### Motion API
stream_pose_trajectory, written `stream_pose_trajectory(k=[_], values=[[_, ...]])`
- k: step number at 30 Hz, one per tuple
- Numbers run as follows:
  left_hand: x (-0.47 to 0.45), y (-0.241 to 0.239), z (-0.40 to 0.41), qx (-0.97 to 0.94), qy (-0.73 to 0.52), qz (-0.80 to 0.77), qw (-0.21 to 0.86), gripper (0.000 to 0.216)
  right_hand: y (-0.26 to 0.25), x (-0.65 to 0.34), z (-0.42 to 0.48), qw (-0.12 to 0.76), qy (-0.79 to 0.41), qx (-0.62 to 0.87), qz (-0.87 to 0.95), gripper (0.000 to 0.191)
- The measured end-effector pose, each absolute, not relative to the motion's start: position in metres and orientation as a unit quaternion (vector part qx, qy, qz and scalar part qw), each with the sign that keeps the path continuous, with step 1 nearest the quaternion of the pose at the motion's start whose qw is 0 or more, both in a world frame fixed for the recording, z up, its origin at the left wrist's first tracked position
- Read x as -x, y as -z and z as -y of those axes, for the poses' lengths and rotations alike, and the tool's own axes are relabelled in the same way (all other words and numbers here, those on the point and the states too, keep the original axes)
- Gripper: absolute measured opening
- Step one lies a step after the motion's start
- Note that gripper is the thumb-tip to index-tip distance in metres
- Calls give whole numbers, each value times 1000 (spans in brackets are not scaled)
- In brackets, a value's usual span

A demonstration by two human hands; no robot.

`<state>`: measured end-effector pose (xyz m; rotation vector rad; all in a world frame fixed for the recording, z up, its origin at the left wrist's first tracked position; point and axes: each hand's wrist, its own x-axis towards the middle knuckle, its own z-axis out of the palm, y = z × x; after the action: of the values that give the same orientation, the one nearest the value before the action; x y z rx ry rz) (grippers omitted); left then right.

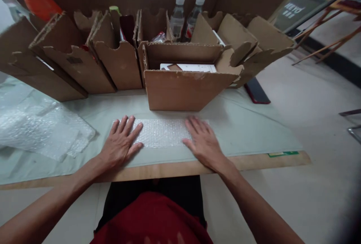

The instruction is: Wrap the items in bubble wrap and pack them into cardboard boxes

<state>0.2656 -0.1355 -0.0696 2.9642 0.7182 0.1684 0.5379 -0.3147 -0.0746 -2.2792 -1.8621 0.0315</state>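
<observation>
A strip of clear bubble wrap (162,133) lies flat on the pale green cloth (239,131) in front of me. Its left end is under my left hand (122,140), which rests palm down with the fingers spread. On the right end lies my right hand (203,138), also palm down, its fingers stretched out and slightly blurred. Just beyond the strip stands a cardboard box (183,89) with a white flat item (194,67) inside it.
More bubble wrap (36,131) is heaped at the left. Several cardboard holders (124,67) line the back, with two clear bottles (177,18) among them. A dark phone-like slab (256,90) lies at the right. The table's wooden edge (169,169) runs before me.
</observation>
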Motion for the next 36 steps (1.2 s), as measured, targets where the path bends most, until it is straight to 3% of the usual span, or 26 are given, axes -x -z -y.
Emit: stream_pose_trajectory(k=[5,9,16,19,22,27,30,34,36], values=[[-246,68,126,-964,-99,-235,78,53,72,-596,372,104,39,837,535,60],[-243,67,113,-938,-173,-292,65,48,61,-605,358,157,36,818,552,53],[-254,62,100,-931,-134,-336,51,21,52,-601,317,195,-3,784,590,20],[-256,50,101,-925,-111,-354,78,13,40,-590,332,245,-37,789,562,17],[-261,24,91,-913,-85,-391,84,20,25,-560,355,313,-125,791,510,17],[-308,-25,53,-926,-6,-378,-21,29,23,-468,367,389,-311,715,491,53],[-344,-30,38,-931,-8,-363,-31,29,36,-418,354,386,-392,652,521,48],[-344,-12,42,-930,-46,-363,-35,59,48,-394,342,406,-474,639,450,43],[-315,0,60,-933,-109,-343,-11,61,50,-396,343,423,-508,629,409,44]])
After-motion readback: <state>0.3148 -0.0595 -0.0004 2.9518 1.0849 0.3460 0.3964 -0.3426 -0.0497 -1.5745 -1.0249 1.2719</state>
